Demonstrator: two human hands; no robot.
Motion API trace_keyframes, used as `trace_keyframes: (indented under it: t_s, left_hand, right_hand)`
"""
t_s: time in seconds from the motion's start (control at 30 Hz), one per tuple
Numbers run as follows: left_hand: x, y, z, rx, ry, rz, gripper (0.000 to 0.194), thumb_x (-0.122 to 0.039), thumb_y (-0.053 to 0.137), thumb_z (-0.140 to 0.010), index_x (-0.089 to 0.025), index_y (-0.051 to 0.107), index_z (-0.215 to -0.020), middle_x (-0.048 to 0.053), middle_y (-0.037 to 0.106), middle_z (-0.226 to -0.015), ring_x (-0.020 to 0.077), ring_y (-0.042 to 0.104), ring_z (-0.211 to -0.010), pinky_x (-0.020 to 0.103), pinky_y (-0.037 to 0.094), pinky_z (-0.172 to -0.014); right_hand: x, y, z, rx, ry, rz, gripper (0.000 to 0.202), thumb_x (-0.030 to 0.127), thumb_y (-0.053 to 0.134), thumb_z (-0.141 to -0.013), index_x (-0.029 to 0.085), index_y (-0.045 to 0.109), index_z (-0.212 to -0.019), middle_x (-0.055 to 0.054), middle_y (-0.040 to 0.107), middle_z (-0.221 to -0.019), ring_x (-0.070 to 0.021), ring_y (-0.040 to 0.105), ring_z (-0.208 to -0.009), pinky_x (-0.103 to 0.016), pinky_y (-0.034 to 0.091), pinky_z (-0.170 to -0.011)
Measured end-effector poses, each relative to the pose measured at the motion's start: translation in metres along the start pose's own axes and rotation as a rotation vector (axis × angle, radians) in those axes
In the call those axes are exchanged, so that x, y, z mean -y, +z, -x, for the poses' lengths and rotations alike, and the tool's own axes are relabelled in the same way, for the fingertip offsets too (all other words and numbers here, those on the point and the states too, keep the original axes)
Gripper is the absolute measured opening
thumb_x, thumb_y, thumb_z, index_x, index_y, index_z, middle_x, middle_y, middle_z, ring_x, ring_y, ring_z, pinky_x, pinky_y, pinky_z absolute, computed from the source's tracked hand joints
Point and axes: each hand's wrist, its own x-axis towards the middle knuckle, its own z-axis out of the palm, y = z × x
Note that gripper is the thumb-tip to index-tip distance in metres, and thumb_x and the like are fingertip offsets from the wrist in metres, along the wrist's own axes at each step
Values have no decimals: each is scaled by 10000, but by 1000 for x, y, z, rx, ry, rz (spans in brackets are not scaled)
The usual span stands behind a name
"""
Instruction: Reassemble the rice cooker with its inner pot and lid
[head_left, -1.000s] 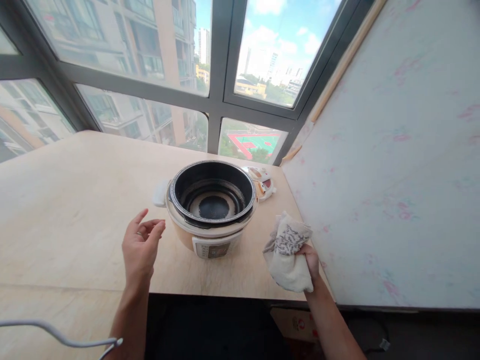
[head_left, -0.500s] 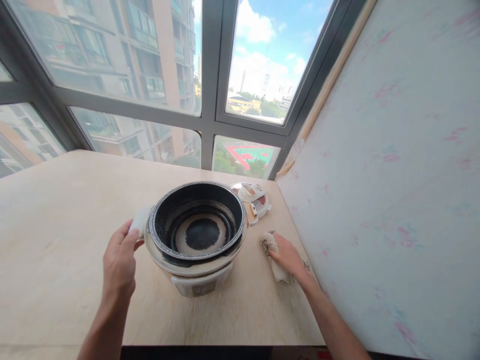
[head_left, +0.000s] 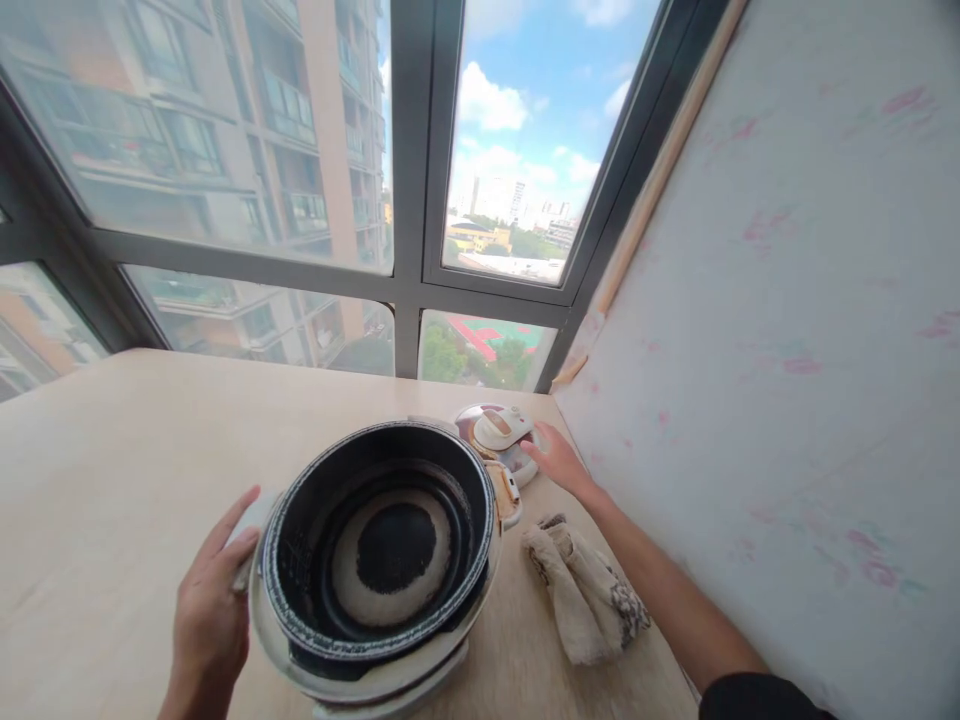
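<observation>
The right hand (head_left: 559,462), open-fingered, has released the cloth (head_left: 585,592), now lying near the bench's right edge, and is touching the cooker lid (head_left: 499,432) at the far right corner. The left hand (head_left: 210,610) is still gripping the rice cooker (head_left: 375,560) side handle.

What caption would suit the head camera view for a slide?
Left hand grips the open cooker's side handle while right hand reaches its lid; a cloth lies on the table.
</observation>
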Motion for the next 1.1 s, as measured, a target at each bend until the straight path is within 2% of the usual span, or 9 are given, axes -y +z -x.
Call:
trace_keyframes:
  t_s: [0.1, 0.27, 0.37, 0.47, 0.63, 0.73, 0.83, 0.93, 1.1]
  left_hand:
    - [0, 2, 5, -6, -143, 164, 727, -398, 702, -697, -238, 613, -1400, 11, 787, -879, 288, 738, -855, 322, 592, -608]
    - [3, 1, 6, 14, -171, 252, 680, -361, 685, -725, -277, 617, -1397, 10, 789, -1001, 326, 737, -928, 428, 633, -746]
    - [2, 0, 8, 18, -171, 248, 641, -371, 669, -744, -295, 630, -1378, 9, 786, -1031, 336, 731, -964, 449, 634, -773]
    - [2, 1, 9, 15, -156, 234, 603, -381, 641, -755, -304, 645, -1353, 3, 773, -1094, 338, 719, -1005, 455, 629, -792]
    - [7, 3, 6, -10, -120, 279, 568, -367, 644, -679, -267, 700, -1236, 22, 766, -1082, 358, 692, -1040, 471, 604, -839]
    - [8, 2, 3, 7, -106, 271, 560, -361, 639, -678, -242, 686, -1223, 29, 760, -1065, 331, 686, -1045, 419, 593, -829]
    - [8, 1, 2, 13, -99, 243, 594, -361, 621, -658, -213, 662, -1232, 52, 755, -1054, 306, 701, -971, 373, 591, -726]
    - [8, 1, 2, 22, -93, 234, 634, -380, 630, -636, -195, 646, -1242, 66, 755, -1011, 291, 709, -889, 352, 580, -652]
    - [10, 3, 2, 42, -16, 259, 615, -391, 636, -624, -180, 668, -1201, 53, 748, -934, 275, 706, -887, 341, 579, -690]
  right_hand:
    - [20, 7, -36, 60, 9, 88, 532, 416, 483, -982, 105, 504, -1413, -178, 545, -1462, -248, 498, -1357, -340, 362, -1132]
    - [45, 35, -69, 142, 65, 179, 603, 579, 551, -940, 165, 555, -1379, -168, 644, -1299, -302, 572, -1238, -385, 431, -1023]
    - [54, 52, -79, 143, 136, 236, 625, 589, 547, -940, 198, 517, -1427, -179, 613, -1341, -322, 561, -1245, -417, 438, -1002]
    - [58, 64, -84, 126, 194, 288, 623, 531, 533, -956, 119, 506, -1423, -242, 565, -1372, -350, 578, -1217, -436, 452, -970]
    - [55, 68, -85, 131, 160, 330, 545, 453, 496, -974, 99, 540, -1385, -239, 571, -1348, -339, 599, -1185, -407, 463, -950]
    - [51, 60, -85, 146, 126, 335, 502, 438, 501, -971, 129, 577, -1358, -217, 599, -1309, -320, 616, -1153, -381, 464, -940]
    - [45, 44, -87, 143, 106, 328, 459, 417, 483, -980, 152, 605, -1335, -195, 632, -1265, -301, 620, -1143, -350, 455, -934]
    - [41, 19, -91, 121, 98, 319, 460, 427, 445, -996, 144, 618, -1314, -187, 648, -1243, -292, 617, -1152, -327, 452, -919]
    - [43, -34, -96, 57, 111, 319, 460, 429, 461, -986, 117, 621, -1283, -206, 642, -1245, -291, 607, -1171, -324, 445, -919]
